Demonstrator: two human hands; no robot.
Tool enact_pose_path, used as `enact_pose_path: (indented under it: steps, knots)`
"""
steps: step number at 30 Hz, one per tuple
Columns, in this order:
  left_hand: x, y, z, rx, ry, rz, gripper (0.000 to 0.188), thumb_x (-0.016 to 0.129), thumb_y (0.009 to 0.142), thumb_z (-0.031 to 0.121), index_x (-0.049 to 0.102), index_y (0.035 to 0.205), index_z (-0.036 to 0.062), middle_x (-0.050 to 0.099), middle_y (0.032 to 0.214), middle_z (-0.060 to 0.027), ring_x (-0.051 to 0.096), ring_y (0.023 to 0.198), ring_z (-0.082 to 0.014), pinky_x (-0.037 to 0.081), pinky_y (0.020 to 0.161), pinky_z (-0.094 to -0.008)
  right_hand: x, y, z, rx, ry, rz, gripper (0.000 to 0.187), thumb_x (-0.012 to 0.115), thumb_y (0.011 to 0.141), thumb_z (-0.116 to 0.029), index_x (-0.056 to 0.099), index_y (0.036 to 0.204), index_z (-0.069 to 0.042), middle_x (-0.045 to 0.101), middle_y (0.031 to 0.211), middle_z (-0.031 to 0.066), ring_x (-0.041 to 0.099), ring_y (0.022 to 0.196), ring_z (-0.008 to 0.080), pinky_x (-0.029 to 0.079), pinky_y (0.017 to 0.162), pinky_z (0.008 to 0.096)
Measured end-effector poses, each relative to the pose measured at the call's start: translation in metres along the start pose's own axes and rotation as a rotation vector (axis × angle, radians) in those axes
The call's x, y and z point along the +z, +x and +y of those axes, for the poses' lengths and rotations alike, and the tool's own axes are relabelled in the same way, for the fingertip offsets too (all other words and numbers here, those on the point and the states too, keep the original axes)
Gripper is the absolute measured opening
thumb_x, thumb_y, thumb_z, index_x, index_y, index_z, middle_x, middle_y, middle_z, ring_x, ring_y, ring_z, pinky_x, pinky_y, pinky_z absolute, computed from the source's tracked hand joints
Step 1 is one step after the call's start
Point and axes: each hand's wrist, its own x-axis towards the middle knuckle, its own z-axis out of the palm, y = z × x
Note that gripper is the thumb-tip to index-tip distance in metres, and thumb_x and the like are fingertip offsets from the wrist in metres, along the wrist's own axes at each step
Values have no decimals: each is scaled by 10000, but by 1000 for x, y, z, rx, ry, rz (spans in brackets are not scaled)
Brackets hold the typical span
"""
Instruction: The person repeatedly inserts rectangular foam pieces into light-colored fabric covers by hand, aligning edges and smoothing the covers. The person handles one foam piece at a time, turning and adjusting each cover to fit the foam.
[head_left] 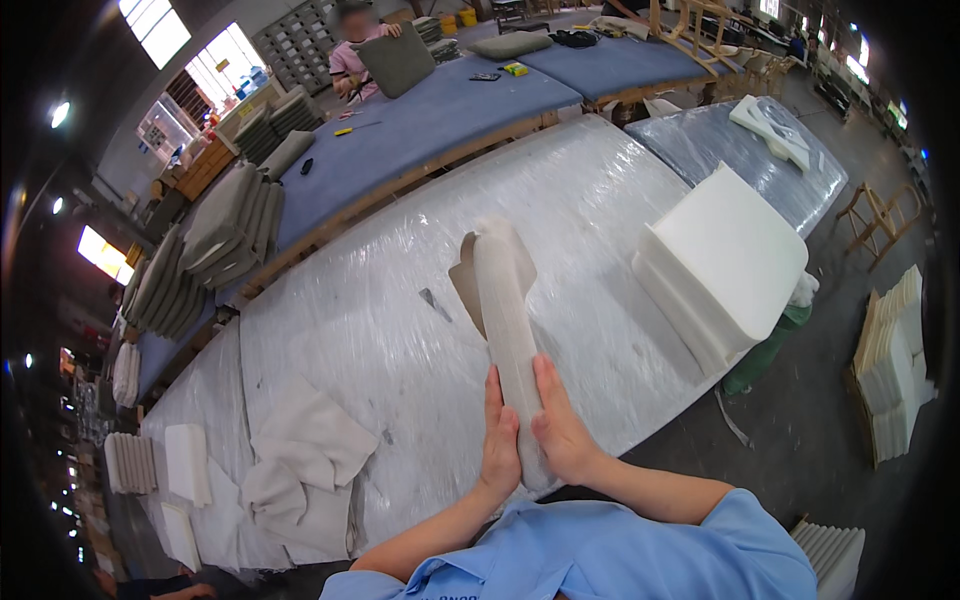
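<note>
A beige fabric-covered cushion (512,325) stands on its narrow edge on the plastic-wrapped table (400,300), pointing away from me. Loose cloth flaps flare out at its far end. My left hand (500,440) presses against the cushion's left face, fingers straight and pointing forward. From the other side, my right hand (562,428) lies along the right face, so the cushion is held between both palms. The thumbs rest near its upper edge. To the left lies a crumpled heap of beige cloth covers (305,465).
A stack of white foam pads (725,255) stands at the right of the table. Behind is a blue-covered table (400,165) with stacked grey-green cushions (235,220); a person in pink (350,65) holds one there. A wooden chair frame (880,220) stands on the floor at right.
</note>
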Motion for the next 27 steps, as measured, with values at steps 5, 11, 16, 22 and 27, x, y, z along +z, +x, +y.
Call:
enact_pose_path:
  steps: [5, 11, 16, 22, 27]
  knots:
    - [-10, 58, 5, 7, 123, -6, 725, 338, 1109, 318, -27, 1675, 49, 90, 1743, -159, 160, 1586, -268, 136, 1275, -356, -10, 60, 23, 85, 143, 15, 865, 315, 1105, -547, 48, 1627, 89, 62, 1703, 312, 44, 1597, 436, 84, 1291, 447]
    - [-11, 76, 5, 41, 47, 18, 747, 364, 1090, 322, -19, 1682, 75, 88, 1746, -152, 201, 1578, -275, 161, 1272, -350, 1, 81, 17, 2, -102, 13, 837, 295, 1113, -528, 55, 1627, 87, 61, 1699, 320, 32, 1599, 433, 79, 1291, 447]
    - [-21, 83, 0, 12, 3, -9, 741, 352, 1105, 394, -3, 1686, 102, 92, 1748, -133, 188, 1580, -273, 163, 1275, -362, -6, 86, 18, 27, 11, -25, 832, 277, 1115, -527, 56, 1625, 91, 49, 1704, 311, 20, 1602, 420, 74, 1294, 446]
    - [-25, 128, -2, 19, -161, 27, 731, 298, 1123, 465, 34, 1678, 68, 43, 1751, -140, 65, 1606, -280, 108, 1291, -399, -12, 122, 29, 146, 223, 40, 840, 267, 1113, -548, 64, 1629, 82, 40, 1716, 283, 24, 1609, 383, 55, 1298, 426]
    - [-8, 130, -10, 128, -35, 26, 727, 281, 1124, 481, 0, 1686, 114, 80, 1747, -128, 142, 1593, -277, 149, 1285, -383, -17, 119, 26, 74, -52, 29, 898, 324, 1080, -612, 83, 1642, 45, 48, 1706, 305, 43, 1596, 436, 92, 1288, 459]
